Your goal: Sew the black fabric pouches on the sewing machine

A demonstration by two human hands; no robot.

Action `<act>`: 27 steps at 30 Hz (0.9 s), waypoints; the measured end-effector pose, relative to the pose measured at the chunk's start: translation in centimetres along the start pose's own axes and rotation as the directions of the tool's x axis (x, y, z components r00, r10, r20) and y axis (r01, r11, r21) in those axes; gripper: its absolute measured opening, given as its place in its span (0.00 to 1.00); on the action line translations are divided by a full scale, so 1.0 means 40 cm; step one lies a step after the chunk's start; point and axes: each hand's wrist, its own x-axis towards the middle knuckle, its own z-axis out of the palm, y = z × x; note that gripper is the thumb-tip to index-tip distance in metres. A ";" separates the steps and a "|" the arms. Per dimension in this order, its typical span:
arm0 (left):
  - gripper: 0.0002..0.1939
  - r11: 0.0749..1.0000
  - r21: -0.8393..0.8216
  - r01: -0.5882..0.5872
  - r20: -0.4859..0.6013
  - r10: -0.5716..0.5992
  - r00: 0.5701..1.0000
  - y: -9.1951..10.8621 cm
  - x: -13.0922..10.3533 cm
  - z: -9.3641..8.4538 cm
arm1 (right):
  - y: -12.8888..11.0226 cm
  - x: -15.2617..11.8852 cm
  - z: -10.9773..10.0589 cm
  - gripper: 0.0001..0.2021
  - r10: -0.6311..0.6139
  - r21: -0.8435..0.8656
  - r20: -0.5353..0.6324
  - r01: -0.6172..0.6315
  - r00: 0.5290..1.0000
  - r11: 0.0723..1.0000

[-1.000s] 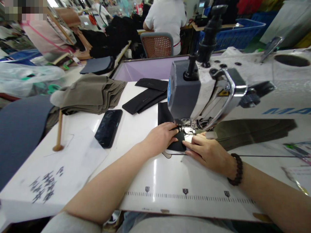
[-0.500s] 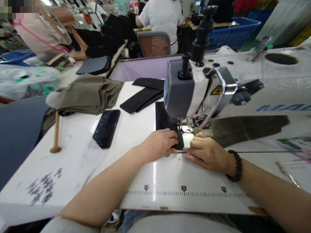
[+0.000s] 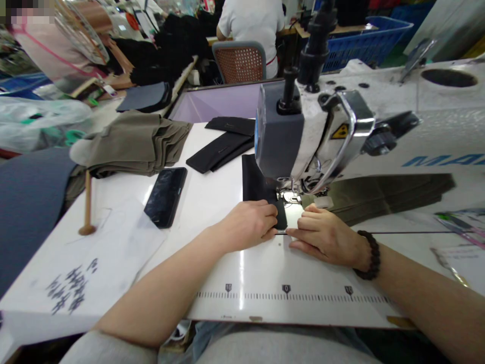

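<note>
A black fabric piece (image 3: 259, 181) lies flat at the left of the needle area of a white sewing machine (image 3: 386, 126). Bent fingers of my left hand (image 3: 252, 225) press and grip its near right part. Close by on the right, my right hand (image 3: 322, 235) has its fingertips at the bright needle plate (image 3: 293, 212), near the black piece's corner. Its thumb and index finger are together at the edge of the olive fabric (image 3: 386, 194), by a small pale piece (image 3: 323, 202); what they pinch, if anything, is too small to tell.
Black folded pieces (image 3: 223, 146) lie behind my left hand. Further left are a phone (image 3: 165, 197), an olive fabric stack (image 3: 132, 141) and a wooden stick (image 3: 88, 207). Scissors (image 3: 458, 225) lie at the right. A person in white (image 3: 250, 30) sits beyond a chair (image 3: 240, 60).
The view has shifted slightly, so most things sit a little higher in the picture. Both hands keep nearly the same place at the needle plate.
</note>
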 end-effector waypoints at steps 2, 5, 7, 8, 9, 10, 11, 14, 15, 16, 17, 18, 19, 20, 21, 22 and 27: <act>0.11 1.000 0.020 -0.008 0.005 0.008 1.000 0.003 0.001 -0.001 | 0.001 -0.001 0.002 0.15 -0.006 0.003 0.007 0.006 1.000 1.000; 0.11 0.997 0.063 -0.034 0.001 0.034 0.999 0.009 0.003 0.000 | 0.002 -0.002 0.005 0.15 -0.013 -0.003 0.004 0.013 1.000 1.000; 0.11 0.996 0.082 -0.038 0.000 0.038 0.999 0.012 0.004 0.002 | 0.002 -0.001 0.005 0.14 -0.016 -0.010 -0.008 0.016 1.000 1.000; 0.11 0.996 0.083 -0.032 -0.002 0.033 0.999 0.013 0.004 0.004 | 0.001 0.000 0.005 0.14 -0.016 -0.011 -0.009 0.016 1.000 1.000; 0.10 0.997 0.074 -0.019 -0.010 0.020 1.000 0.012 0.004 0.005 | 0.001 0.001 0.004 0.14 -0.015 -0.012 -0.009 0.014 1.000 1.000; 0.10 0.998 0.057 0.001 -0.021 0.001 1.000 0.012 0.004 0.006 | 0.001 0.001 0.003 0.15 -0.015 -0.013 -0.008 0.015 1.000 1.000; 0.10 0.999 0.029 0.022 -0.033 -0.021 0.999 0.010 0.004 0.006 | 0.000 0.002 0.002 0.15 -0.018 -0.015 -0.007 0.018 1.000 1.000; 0.08 0.993 -0.088 0.075 -0.070 -0.081 0.994 0.003 0.003 0.007 | -0.002 0.003 0.001 0.15 -0.036 -0.025 -0.016 0.036 0.999 0.999; 0.08 0.988 -0.130 0.086 -0.079 -0.097 0.992 0.001 0.003 0.007 | -0.002 0.003 0.001 0.16 -0.042 -0.028 -0.021 0.041 0.999 0.999; 0.07 0.981 -0.171 0.094 -0.087 -0.110 0.990 -0.001 0.003 0.008 | -0.002 0.003 0.002 0.16 -0.044 -0.030 -0.022 0.044 0.999 0.999; 0.07 0.972 -0.210 0.100 -0.094 -0.122 0.988 -0.003 0.003 0.008 | -0.003 0.002 0.003 0.16 -0.043 -0.032 -0.024 0.043 0.999 0.999; 0.07 0.964 -0.246 0.105 -0.099 -0.133 0.986 -0.005 0.003 0.009 | -0.003 0.002 0.005 0.16 -0.038 -0.035 -0.024 0.038 0.999 0.999; 0.06 0.955 -0.276 0.109 -0.100 -0.142 0.985 -0.007 0.004 0.009 | -0.003 0.001 0.006 0.16 -0.028 -0.041 -0.020 0.027 0.999 0.999; 0.06 0.947 -0.302 0.112 -0.099 -0.148 0.984 -0.009 0.004 0.010 | -0.003 0.001 0.008 0.17 -0.015 -0.048 -0.011 0.014 1.000 0.999; 0.07 0.939 -0.324 0.114 -0.094 -0.152 0.984 -0.010 0.004 0.010 | -0.003 0.001 0.010 0.17 -0.001 -0.054 0.003 0.001 1.000 0.999; 0.07 0.932 -0.344 0.113 -0.088 -0.152 0.984 -0.012 0.004 0.011 | -0.003 0.000 0.011 0.17 0.013 -0.056 0.021 -0.012 1.000 0.998; 0.06 0.882 -0.459 0.103 -0.100 -0.167 0.981 -0.021 0.003 0.009 | -0.005 -0.001 0.007 0.17 0.027 -0.005 0.057 -0.027 0.998 1.000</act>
